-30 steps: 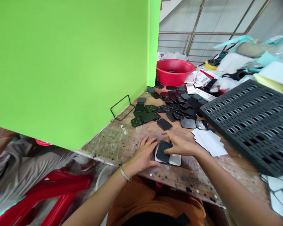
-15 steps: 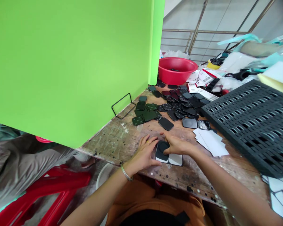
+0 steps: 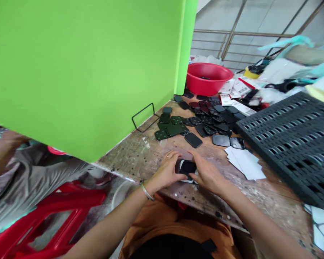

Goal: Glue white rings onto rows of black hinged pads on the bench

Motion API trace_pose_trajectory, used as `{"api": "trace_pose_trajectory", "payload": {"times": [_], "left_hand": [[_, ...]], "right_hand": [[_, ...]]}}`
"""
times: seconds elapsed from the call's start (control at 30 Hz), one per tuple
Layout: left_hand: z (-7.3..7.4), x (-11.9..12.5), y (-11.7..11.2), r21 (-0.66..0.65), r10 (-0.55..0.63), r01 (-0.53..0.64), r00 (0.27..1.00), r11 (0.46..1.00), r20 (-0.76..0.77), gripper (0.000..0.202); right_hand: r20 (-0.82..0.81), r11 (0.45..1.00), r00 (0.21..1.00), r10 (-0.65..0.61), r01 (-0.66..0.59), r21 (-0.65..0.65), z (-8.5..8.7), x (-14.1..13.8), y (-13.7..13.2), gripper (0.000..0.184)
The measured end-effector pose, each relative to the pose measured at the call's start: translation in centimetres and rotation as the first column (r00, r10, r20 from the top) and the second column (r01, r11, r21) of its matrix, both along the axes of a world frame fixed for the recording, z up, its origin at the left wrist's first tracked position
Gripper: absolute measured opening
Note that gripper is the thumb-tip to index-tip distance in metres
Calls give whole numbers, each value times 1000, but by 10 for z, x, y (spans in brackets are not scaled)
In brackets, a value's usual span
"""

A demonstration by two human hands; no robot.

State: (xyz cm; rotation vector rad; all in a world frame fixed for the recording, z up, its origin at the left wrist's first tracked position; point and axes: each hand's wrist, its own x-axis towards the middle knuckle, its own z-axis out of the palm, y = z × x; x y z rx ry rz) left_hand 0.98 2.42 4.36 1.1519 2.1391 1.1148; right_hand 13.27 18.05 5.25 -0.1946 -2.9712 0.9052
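A small black folding case with rounded corners is between my hands over the near part of the wooden table. A black pad with a round mark covers most of its face, and a white strip shows along its near edge. My left hand grips the left side, thumb at the near edge and fingers at the far edge. My right hand holds the right side the same way and hides most of that half. Whether the case touches the table is unclear.
Behind lies a pile of black, green and dark red cases. White cards and a slotted black tray are at right. A red basin stands farther back. A green panel and a thin black wire frame border the left.
My right hand has moved from the black pad to the case's right side, covering the white right half seen before. My left thumb has come onto the near edge. The view has shifted slightly.
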Motion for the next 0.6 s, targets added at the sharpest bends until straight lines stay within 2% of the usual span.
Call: {"api": "trace_pose_trajectory", "payload": {"times": [0.1, 0.13, 0.27, 0.43, 0.6], "left_hand": [[7, -5, -3, -12, -1, 3, 991, 1000, 132, 25], [9, -8, -5, -5, -6, 7, 983, 1000, 182, 18], [15, -29, -28, 43, 63, -79, 954, 996, 295, 16], [27, -48, -74, 46, 191, -214, 934, 976, 301, 14], [39, -57, -111, -11, 307, -316, 911, 949, 274, 19]], "right_hand": [[-71, 1000, 997, 19, -18, 12, 1, 3, -2, 78], [-98, 999, 995, 24, -21, 27, 2, 2, -4, 79], [-173, 996, 982, 81, -71, 61, 13, -10, -20, 80], [-183, 975, 959, 216, -220, -4, 25, -32, -54, 84], [-183, 963, 952, 245, -260, -64, 30, -50, -86, 83]]}}
